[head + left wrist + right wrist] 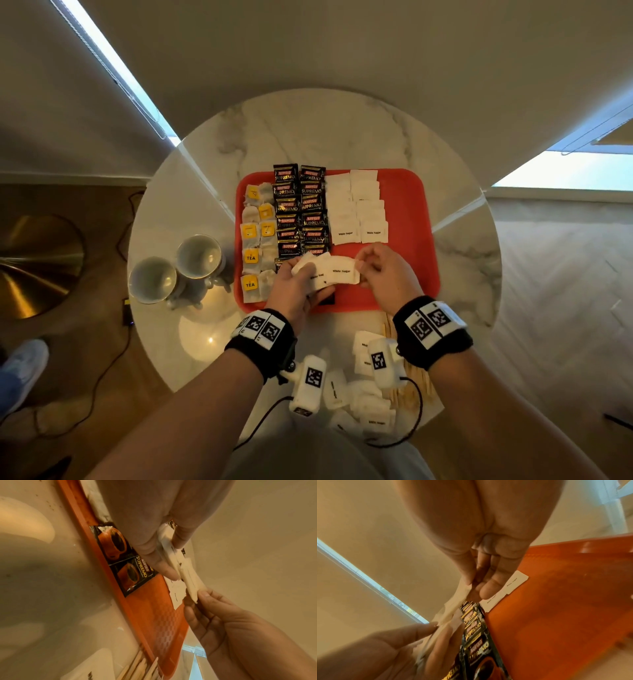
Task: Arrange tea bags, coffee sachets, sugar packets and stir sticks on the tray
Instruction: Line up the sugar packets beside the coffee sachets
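Note:
A red tray [407, 219] on the round marble table holds tea bags [255, 236] at left, black coffee sachets [299, 209] in the middle and white sugar packets [358, 209] to their right. Above the tray's near part, my left hand [298, 284] grips a small stack of sugar packets [320, 274]. My right hand [376, 270] pinches the right end of the top packet [342, 270]. In the left wrist view the stack [173, 555] sits between thumb and fingers. My right hand's fingertips [485, 589] show in the right wrist view, closed on the packet's edge.
Two white cups [178, 270] stand left of the tray. Loose sugar packets [363, 394] and wooden stir sticks [416, 380] lie on the table's near edge under my wrists. The tray's right part [411, 260] is bare red.

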